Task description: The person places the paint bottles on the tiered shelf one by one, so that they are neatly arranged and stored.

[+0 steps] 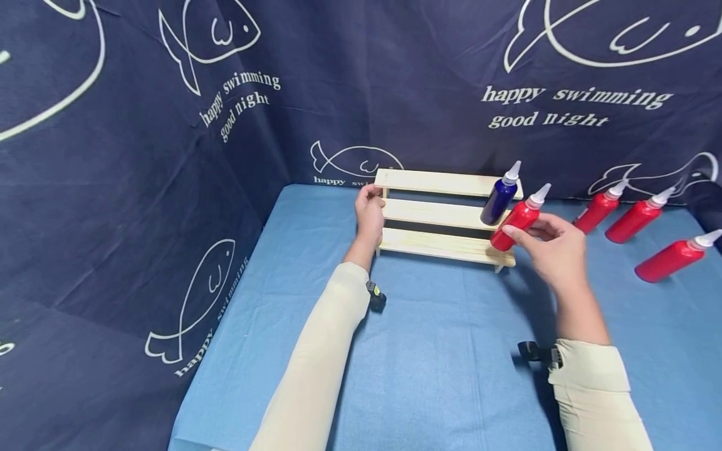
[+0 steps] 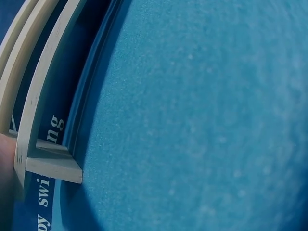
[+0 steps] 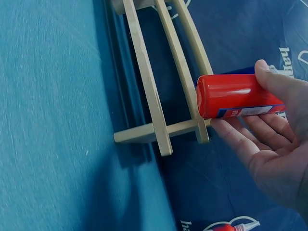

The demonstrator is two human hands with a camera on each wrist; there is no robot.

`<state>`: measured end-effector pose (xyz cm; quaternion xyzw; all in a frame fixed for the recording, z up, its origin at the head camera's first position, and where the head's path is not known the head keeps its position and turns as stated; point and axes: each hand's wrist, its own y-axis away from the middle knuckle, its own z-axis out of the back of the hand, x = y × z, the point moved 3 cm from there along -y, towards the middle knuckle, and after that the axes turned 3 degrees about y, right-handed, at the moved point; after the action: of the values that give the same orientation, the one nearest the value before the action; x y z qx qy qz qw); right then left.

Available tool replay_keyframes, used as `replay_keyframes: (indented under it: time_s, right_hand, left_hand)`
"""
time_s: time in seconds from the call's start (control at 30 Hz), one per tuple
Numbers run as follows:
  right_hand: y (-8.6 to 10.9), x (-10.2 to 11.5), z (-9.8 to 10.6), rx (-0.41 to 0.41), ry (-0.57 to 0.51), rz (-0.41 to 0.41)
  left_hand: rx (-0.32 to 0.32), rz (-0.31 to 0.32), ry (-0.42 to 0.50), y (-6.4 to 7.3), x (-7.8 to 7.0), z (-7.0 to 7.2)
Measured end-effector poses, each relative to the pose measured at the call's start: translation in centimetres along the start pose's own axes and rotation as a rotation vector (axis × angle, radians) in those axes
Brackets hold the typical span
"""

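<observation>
A three-tier wooden display rack (image 1: 429, 245) stands at the back of the table. My left hand (image 1: 369, 216) holds its left end, fingers behind the upper tiers. The left wrist view shows part of that hand at its edge, beside a rack board (image 2: 29, 125). My right hand (image 1: 561, 250) pinches a red squeeze bottle (image 1: 516, 227) with a white pointed nozzle, thumb on one side and fingers on the other. In the right wrist view the bottle (image 3: 231, 94) overlaps the rack's right end. A dark blue squeeze bottle (image 1: 499, 202) stands upright on the rack, just behind the red one.
Three more red bottles, a back one (image 1: 595, 213), a middle one (image 1: 633, 222) and a front one (image 1: 670, 261), stand on the blue tablecloth (image 1: 417, 357) at the right. A navy curtain (image 1: 395, 75) with fish drawings hangs behind and to the left.
</observation>
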<state>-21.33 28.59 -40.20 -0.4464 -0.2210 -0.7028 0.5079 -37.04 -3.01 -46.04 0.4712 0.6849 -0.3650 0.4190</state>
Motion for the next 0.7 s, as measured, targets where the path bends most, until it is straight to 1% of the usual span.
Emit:
replay_keyframes:
  time_s: [0.13, 0.23, 0.3, 0.5, 0.7]
  right_hand:
    - [0.2, 0.4, -0.3, 0.015, -0.011, -0.020]
    - [0.5, 0.7, -0.5, 0.027, -0.040, -0.036]
    - [0.7, 1.0, -0.7, 0.029, -0.054, -0.030]
    - [1.1, 1.9, -1.9, 0.054, -0.131, 0.051]
    - [1.5, 2.7, -3.3, 0.065, -0.208, 0.101]
  left_hand:
    - [0.007, -0.018, -0.013, 0.2, 0.0, -0.1]
    - [0.013, -0.021, -0.011, 0.2, 0.1, -0.1]
    - [0.015, -0.021, -0.013, 0.3, 0.1, 0.0]
    - [0.011, -0.025, -0.019, 0.2, 0.2, 0.0]
    - [0.012, -0.013, -0.019, 0.2, 0.1, 0.0]
